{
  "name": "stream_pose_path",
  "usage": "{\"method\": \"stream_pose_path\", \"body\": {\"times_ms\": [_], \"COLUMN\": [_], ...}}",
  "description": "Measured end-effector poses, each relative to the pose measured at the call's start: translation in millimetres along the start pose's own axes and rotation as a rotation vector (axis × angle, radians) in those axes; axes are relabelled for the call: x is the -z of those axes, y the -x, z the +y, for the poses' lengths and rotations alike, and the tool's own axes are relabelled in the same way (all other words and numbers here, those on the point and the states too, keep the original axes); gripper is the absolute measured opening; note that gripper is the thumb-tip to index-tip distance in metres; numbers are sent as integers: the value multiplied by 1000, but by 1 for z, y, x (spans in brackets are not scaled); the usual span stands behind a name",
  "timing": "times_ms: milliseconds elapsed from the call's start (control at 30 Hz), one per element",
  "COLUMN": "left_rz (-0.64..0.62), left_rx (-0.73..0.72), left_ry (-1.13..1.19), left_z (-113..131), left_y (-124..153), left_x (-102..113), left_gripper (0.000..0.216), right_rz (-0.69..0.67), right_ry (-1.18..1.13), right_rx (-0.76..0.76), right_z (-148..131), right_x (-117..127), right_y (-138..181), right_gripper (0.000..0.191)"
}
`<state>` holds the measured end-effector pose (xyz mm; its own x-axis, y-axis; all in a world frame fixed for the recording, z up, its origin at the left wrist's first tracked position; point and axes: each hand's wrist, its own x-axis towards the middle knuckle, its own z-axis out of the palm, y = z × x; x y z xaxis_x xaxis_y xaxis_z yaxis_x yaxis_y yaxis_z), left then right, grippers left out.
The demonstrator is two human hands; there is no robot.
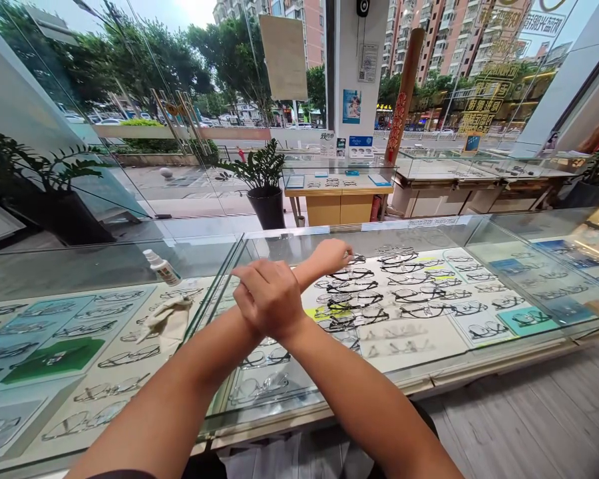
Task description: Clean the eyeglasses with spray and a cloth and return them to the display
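Note:
My arms are crossed over a glass display counter (429, 372). My left hand (332, 256) reaches far out over the glass with its fingers curled down, and what is under them is hidden. It hovers beside rows of dark-framed eyeglasses (352, 289) lying inside the case. My right hand (267, 297) lies across my left forearm just behind the wrist, with its fingers closed round it.
A small white spray bottle (162, 268) and a crumpled pale cloth (170, 319) lie on the glass to the left. More eyeglass cases stand behind, with a potted plant (264, 176) on the floor. Grey wooden flooring (539, 412) lies at the lower right.

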<state>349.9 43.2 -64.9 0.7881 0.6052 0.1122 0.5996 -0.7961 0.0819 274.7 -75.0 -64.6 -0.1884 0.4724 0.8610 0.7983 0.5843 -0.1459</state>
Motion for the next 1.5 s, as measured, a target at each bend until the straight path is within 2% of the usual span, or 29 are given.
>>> {"method": "stream_pose_path", "body": {"times_ms": [233,467,667,733,800,900,967,1033,1100,1200,1267,1333,1433,1500], "left_rz": [-26,2,21,-10,10,109,159,227,355,546,614,657,692,689], "left_rx": [16,24,29,13,-3,10,65,146,208,274,343,415,467,448], "left_ry": [-28,15,160,264,396,629,837,1054,1212,1280,1315,1376,1464,1491], "left_z": [-20,-28,-33,-37,-44,-62,-75,-85,-90,-93,-97,-102,-107,-106], "left_y": [-16,-21,-11,-5,3,23,45,76,112,164,192,211,224,226], "left_x": [-6,-16,6,17,27,38,43,45,47,46,42,36,29,27], "left_gripper": [25,21,26,26,27,35,43,51,54,55,56,57,60,59], "right_rz": [-27,28,72,98,125,199,263,312,346,365,329,232,28,-64], "right_ry": [37,20,23,22,21,21,4,-19,-57,-193,-305,-415,-577,-648], "right_rx": [-16,-26,-19,-4,-1,-36,-61,-77,-106,-211,-324,-431,-519,-546], "right_z": [2,5,7,7,8,11,12,14,15,17,19,21,23,23], "right_x": [-2,-3,-5,-5,-4,-2,-1,2,4,8,8,4,-5,-11], "right_y": [0,1,3,3,4,4,4,3,2,0,1,3,8,11], "right_gripper": [20,19,17,16,16,17,15,14,15,16,15,13,17,21]}}
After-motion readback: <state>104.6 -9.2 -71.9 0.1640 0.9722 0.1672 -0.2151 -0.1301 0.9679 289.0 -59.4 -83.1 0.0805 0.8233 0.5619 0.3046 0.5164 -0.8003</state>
